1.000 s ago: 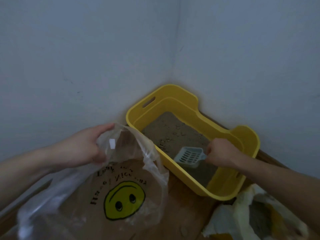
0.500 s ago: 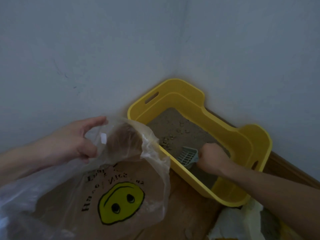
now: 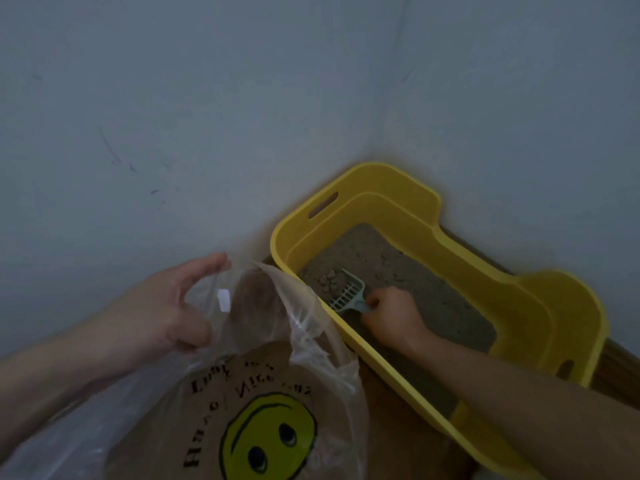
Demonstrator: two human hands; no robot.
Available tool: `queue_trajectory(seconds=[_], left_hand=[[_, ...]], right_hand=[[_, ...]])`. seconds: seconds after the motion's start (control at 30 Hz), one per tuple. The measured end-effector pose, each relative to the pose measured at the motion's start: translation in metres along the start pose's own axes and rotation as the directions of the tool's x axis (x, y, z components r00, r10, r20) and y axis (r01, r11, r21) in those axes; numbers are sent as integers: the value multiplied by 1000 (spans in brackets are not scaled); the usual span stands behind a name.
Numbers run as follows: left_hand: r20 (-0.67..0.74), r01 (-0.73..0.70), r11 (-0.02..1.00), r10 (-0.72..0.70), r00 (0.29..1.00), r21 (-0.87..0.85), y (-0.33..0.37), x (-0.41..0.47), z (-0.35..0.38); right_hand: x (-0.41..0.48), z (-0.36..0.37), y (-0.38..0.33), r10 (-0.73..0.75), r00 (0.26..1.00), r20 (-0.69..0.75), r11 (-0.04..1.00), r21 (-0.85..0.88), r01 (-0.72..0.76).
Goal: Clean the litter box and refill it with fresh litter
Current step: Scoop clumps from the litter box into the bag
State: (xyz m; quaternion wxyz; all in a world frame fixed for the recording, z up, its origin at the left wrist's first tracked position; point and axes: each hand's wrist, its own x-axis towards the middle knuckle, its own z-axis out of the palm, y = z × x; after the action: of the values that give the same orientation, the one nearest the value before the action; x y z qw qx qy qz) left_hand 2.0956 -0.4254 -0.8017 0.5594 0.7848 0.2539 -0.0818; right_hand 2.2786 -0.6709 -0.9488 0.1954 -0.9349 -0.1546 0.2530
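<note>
A yellow litter box (image 3: 561, 306) stands in the corner of two walls, its bottom covered with grey-brown litter (image 3: 429, 289) and several clumps (image 3: 327, 284) near its left end. My right hand (image 3: 391, 315) reaches inside the box and grips the handle of a pale slotted scoop (image 3: 348, 294), whose blade lies in the litter beside the clumps. My left hand (image 3: 166, 313) pinches the rim of a clear plastic bag (image 3: 304, 327) with a yellow smiley print (image 3: 268, 436), holding its mouth wide beside the box's near wall.
Pale walls (image 3: 207, 116) meet right behind the box. A brown wooden floor (image 3: 391, 414) shows between bag and box, and a wooden skirting strip (image 3: 620, 368) runs along the right wall.
My right hand has pushed the scoop further left along the box toward the clumps and lowered its blade into the litter. The view has shifted closer; the left hand still holds the bag.
</note>
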Motion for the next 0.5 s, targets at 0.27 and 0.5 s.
queue_trajectory(seconds=[0.27,0.5], left_hand=[[4,46,997,-46,999,-63,-2,-6,0],[17,30,999,-31,999,39,0,-7,6]], right_hand=[[16,18,-3,39,997,-64,982,189,-26],[0,8,11,-13,993,-117,976,212,38]])
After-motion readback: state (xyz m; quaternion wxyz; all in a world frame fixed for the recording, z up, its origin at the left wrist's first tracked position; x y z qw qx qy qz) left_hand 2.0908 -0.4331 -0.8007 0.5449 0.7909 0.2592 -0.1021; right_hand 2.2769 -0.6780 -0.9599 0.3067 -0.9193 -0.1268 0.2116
